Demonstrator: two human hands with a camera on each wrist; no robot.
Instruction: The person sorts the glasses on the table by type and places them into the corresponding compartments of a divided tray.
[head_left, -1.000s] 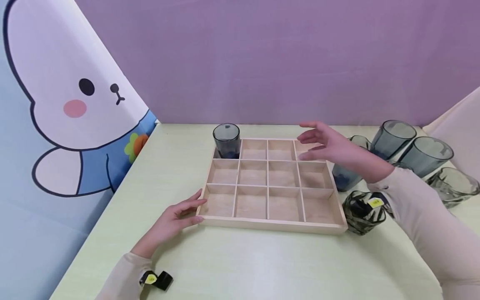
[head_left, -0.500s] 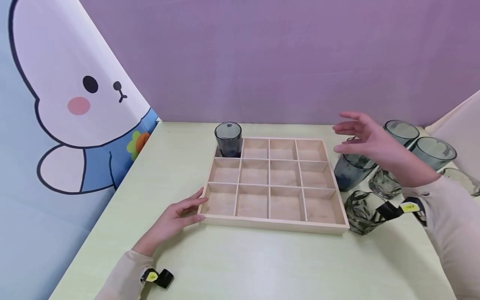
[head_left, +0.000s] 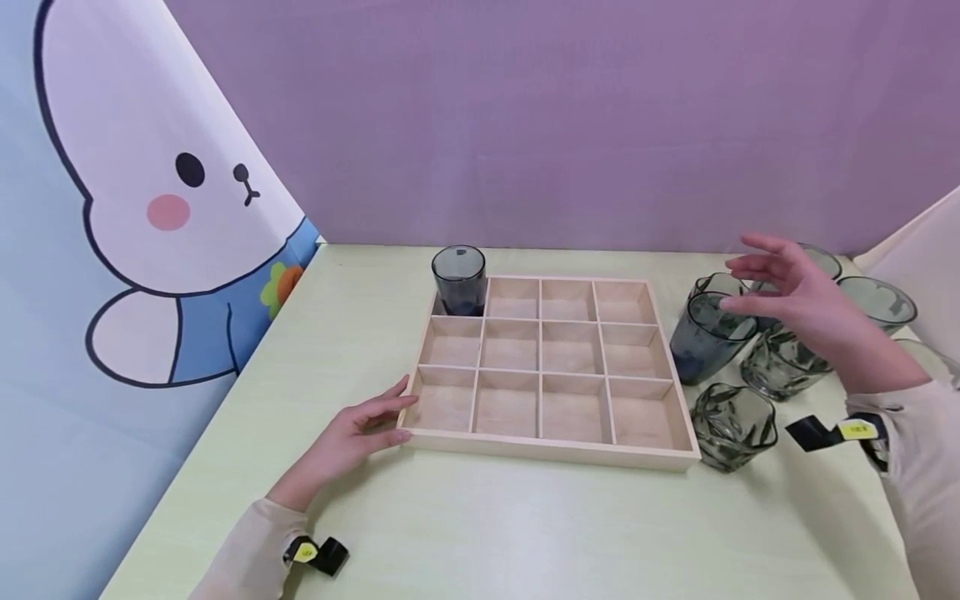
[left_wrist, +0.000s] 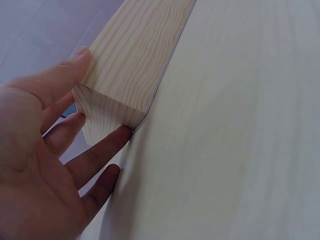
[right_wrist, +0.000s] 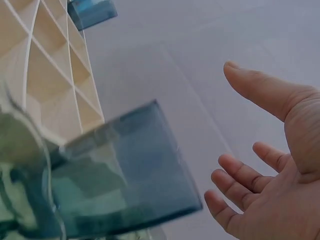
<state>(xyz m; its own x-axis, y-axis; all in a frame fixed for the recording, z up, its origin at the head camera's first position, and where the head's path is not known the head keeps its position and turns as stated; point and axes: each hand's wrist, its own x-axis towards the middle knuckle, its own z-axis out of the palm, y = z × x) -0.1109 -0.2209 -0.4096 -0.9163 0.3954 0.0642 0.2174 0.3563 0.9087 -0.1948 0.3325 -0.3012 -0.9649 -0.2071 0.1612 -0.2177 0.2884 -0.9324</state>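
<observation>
A wooden tray (head_left: 547, 452) divided into compartments lies mid-table. One smoky blue glass tumbler (head_left: 459, 283) stands in its far left compartment. My left hand (head_left: 337, 454) rests its thumb and fingertips against the near left corner, seen closer on the bare wood (left_wrist: 135, 60). To the right, my right hand (head_left: 813, 304) hovers over a group of grey glasses with thumb and fingers spread, holding nothing. Closest to its fingertips is a tall smooth glass (head_left: 705, 350). The right wrist view has a bluish glass (right_wrist: 125, 175) apart from the hand (right_wrist: 265, 185); the hand partly hides the glasses behind.
A short faceted glass (head_left: 731, 429) stands beside the tray's near right corner, another faceted one (head_left: 776, 371) behind it. Wider-rimmed glasses (head_left: 877, 302) stand farther right. A purple cloth (head_left: 525, 125) and a rabbit-print cloth (head_left: 142, 275) border the table (head_left: 510, 533).
My right hand has moved right, from above the tray's far right compartments to above the glasses. My left hand stays at the tray corner, and the tumbler stays in its compartment.
</observation>
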